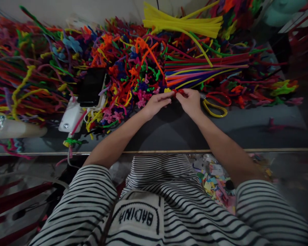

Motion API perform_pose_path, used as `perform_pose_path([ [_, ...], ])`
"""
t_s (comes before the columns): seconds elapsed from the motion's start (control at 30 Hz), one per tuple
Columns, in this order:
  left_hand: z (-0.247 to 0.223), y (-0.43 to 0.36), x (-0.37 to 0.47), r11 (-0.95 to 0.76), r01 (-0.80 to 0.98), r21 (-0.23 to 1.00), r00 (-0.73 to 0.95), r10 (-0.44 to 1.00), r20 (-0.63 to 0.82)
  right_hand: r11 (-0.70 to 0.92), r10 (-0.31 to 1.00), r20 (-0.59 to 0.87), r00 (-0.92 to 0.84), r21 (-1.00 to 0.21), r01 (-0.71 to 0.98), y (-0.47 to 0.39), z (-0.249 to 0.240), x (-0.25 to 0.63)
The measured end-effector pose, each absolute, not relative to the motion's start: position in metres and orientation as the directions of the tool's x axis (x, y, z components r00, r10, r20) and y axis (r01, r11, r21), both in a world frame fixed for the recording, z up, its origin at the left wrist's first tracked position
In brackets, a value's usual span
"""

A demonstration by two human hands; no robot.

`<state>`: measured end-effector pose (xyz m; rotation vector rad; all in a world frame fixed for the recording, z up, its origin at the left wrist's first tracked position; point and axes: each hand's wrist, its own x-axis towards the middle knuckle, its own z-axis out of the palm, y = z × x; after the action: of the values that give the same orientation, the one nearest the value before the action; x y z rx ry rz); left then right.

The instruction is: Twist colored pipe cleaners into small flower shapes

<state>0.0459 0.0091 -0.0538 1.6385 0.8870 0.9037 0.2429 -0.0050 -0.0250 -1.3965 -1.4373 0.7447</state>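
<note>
Near the middle of the table, my two hands meet over a small red pipe cleaner piece. My right hand pinches it between thumb and fingers. From the other side, my left hand grips its left end with fingers fairly straight; the exact hold is partly hidden. A bit of yellow pipe cleaner shows just beyond the left fingers, and I cannot tell whether it joins the red piece. Scissors with one red and one yellow handle loop lie right of my right hand.
A big heap of colourful pipe cleaners fills the table's back and left. Straight multicoloured stems and a yellow bundle lie behind my hands. A black phone rests beside a white device with a cable. Scraps lie below the table edge.
</note>
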Motion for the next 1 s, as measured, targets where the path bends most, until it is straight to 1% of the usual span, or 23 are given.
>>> perform_pose_path([
  [0.07, -0.05, 0.012, 0.042, -0.24, 0.17, 0.956, 0.359, 0.918, 0.166, 0.108, 0.982, 0.143, 0.12, -0.96, 0.259, -0.002, -0.023, 0.245],
  [0.1, -0.048, 0.013, 0.04, -0.303, 0.226, 0.926, 0.317, 0.922, 0.225, 0.062, 0.993, 0.078, 0.093, -0.984, 0.164, -0.001, -0.021, 0.246],
  [0.17, -0.044, 0.014, 0.036, -0.478, 0.361, 0.801, 0.283, 0.874, 0.394, -0.068, 0.997, -0.067, -0.043, -0.997, -0.022, -0.001, -0.016, 0.247],
  [0.23, -0.04, 0.013, 0.033, -0.62, 0.468, 0.63, 0.31, 0.783, 0.54, -0.201, 0.959, -0.169, -0.225, -0.972, -0.124, -0.004, -0.011, 0.247],
  [0.3, -0.038, 0.012, 0.031, -0.705, 0.527, 0.474, 0.361, 0.691, 0.626, -0.263, 0.913, -0.198, -0.357, -0.954, -0.143, -0.009, -0.006, 0.246],
  [0.37, -0.037, 0.01, 0.029, -0.768, 0.55, 0.327, 0.431, 0.597, 0.677, -0.279, 0.881, -0.198, -0.43, -0.951, -0.135, -0.013, -0.003, 0.245],
  [0.47, -0.034, 0.007, 0.027, -0.827, 0.552, 0.106, 0.538, 0.45, 0.712, -0.281, 0.851, -0.194, -0.489, -0.954, -0.109, -0.015, -0.003, 0.246],
  [0.53, -0.029, 0.005, 0.024, -0.847, 0.53, -0.047, 0.589, 0.328, 0.739, -0.287, 0.833, -0.202, -0.514, -0.954, -0.089, -0.014, -0.004, 0.247],
  [0.57, -0.026, 0.005, 0.023, -0.854, 0.508, -0.11, 0.609, 0.266, 0.747, -0.287, 0.827, -0.206, -0.523, -0.955, -0.079, -0.014, -0.004, 0.247],
  [0.6, -0.024, 0.004, 0.021, -0.862, 0.485, -0.148, 0.627, 0.224, 0.746, -0.285, 0.824, -0.207, -0.527, -0.956, -0.071, -0.013, -0.005, 0.247],
  [0.63, -0.021, 0.004, 0.019, -0.872, 0.465, -0.152, 0.642, 0.214, 0.736, -0.279, 0.825, -0.204, -0.527, -0.958, -0.066, -0.013, -0.006, 0.247],
  [0.67, -0.019, 0.004, 0.017, -0.883, 0.454, -0.121, 0.656, 0.239, 0.716, -0.268, 0.829, -0.196, -0.524, -0.961, -0.065, -0.012, -0.007, 0.247],
  [0.77, -0.015, 0.003, 0.012, -0.885, 0.465, 0.01, 0.698, 0.373, 0.611, -0.209, 0.847, -0.146, -0.512, -0.976, -0.066, -0.011, -0.011, 0.246],
  [0.83, -0.014, 0.003, 0.011, -0.881, 0.473, 0.031, 0.719, 0.406, 0.565, -0.166, 0.855, -0.116, -0.506, -0.985, -0.055, -0.011, -0.013, 0.245],
  [0.9, -0.015, 0.003, 0.011, -0.88, 0.473, 0.046, 0.73, 0.42, 0.539, -0.136, 0.866, -0.098, -0.491, -0.99, -0.041, -0.011, -0.015, 0.245],
  [1.0, -0.02, 0.004, 0.013, -0.866, 0.468, 0.175, 0.693, 0.483, 0.535, -0.098, 0.878, -0.079, -0.472, -0.995, -0.015, -0.01, -0.017, 0.246],
])
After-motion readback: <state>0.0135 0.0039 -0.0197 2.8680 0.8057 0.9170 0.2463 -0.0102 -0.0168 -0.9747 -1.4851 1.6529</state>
